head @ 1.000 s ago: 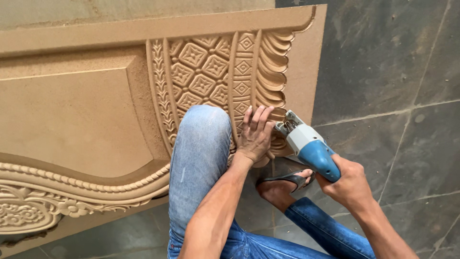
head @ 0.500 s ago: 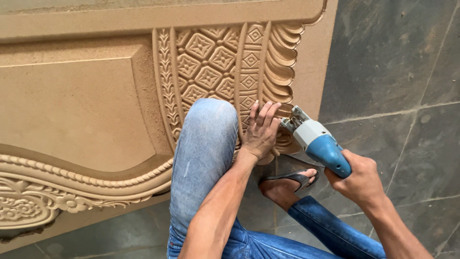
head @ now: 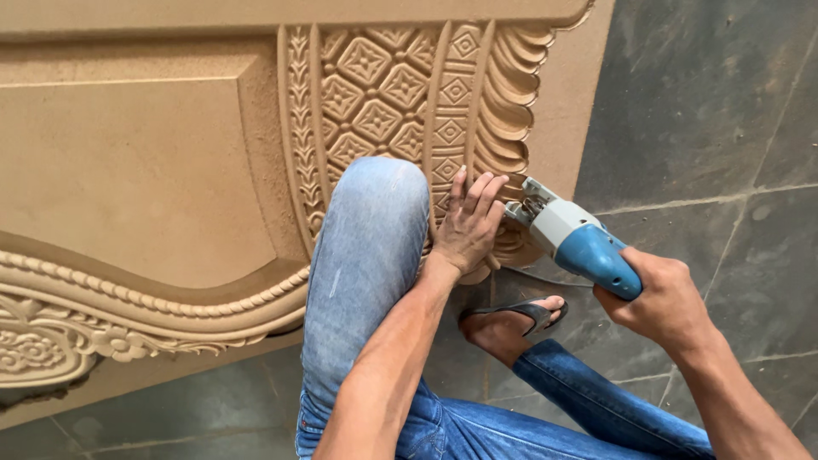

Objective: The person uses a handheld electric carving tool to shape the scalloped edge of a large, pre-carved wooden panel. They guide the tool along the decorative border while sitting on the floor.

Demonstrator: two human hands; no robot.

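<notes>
A large tan carved panel (head: 170, 170) lies on the floor, with a diamond-lattice band and scalloped leaf edging near its right end. My left hand (head: 467, 223) rests flat on the carved edging, fingers spread and pressing down. My right hand (head: 665, 298) grips the blue rear body of a grey and blue power tool (head: 573, 240). The tool's metal tip touches the scalloped edge just right of my left fingers. My left knee in blue jeans (head: 366, 255) is raised over the panel.
Dark grey stone floor tiles (head: 707, 102) lie to the right of and below the panel. My foot in a dark sandal (head: 515, 319) sits on the floor beside the panel's lower right corner. A rope-and-flower carved border (head: 102, 332) runs along the panel's lower left.
The view has shifted slightly, so the panel sits higher and further right. The tool and my right hand have moved a little right and down along the scalloped edge; my left hand stays pressed.
</notes>
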